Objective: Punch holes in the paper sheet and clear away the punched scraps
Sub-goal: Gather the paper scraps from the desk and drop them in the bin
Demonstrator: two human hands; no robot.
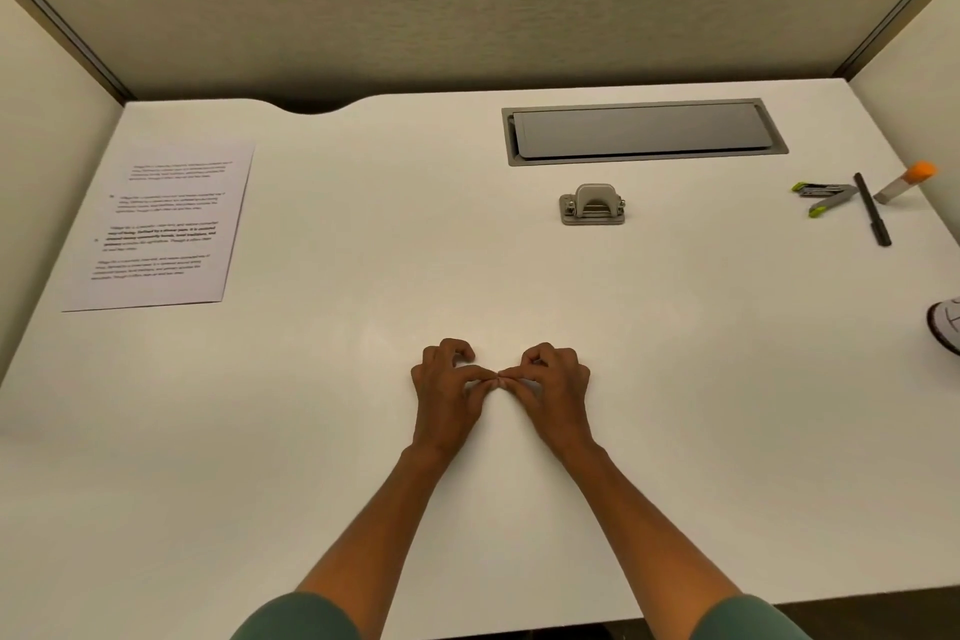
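While I am looking down over the desk, I am reading it from left to right.

Left wall: a partition panel (47, 120) is closing off the desk's left edge.
Paper sheet: the paper sheet (161, 224) is lying flat at the far left of the white desk (363, 234), just inside that edge, well apart from both hands. I am seeing printed paragraphs, but the text is too blurred to read.
Far edge: a curved notch (311, 107) is cutting into the desk's back edge left of centre.
Open room: a wide bare stretch of desk is lying between the sheet and the hands, and another between the hands and the punch.
Left hand: my left hand (447, 387) is resting on the desk near the front centre, fingers curled, holding nothing I can make out.
Right hand: my right hand (550, 382) is resting just beside it, curled likewise; the two thumb tips are touching.
Hole punch: the grey hole punch (592, 205) is sitting beyond the hands, slightly right, in front of a closed grey cable hatch (644, 133).
Right side: two green-tipped tools (826, 198), a dark pen (872, 208) and an orange-capped tube (904, 182) are crowding the far right corner; I cannot tell what the tools are.
Cut off: a round white object (948, 327) is being cropped by the right border.
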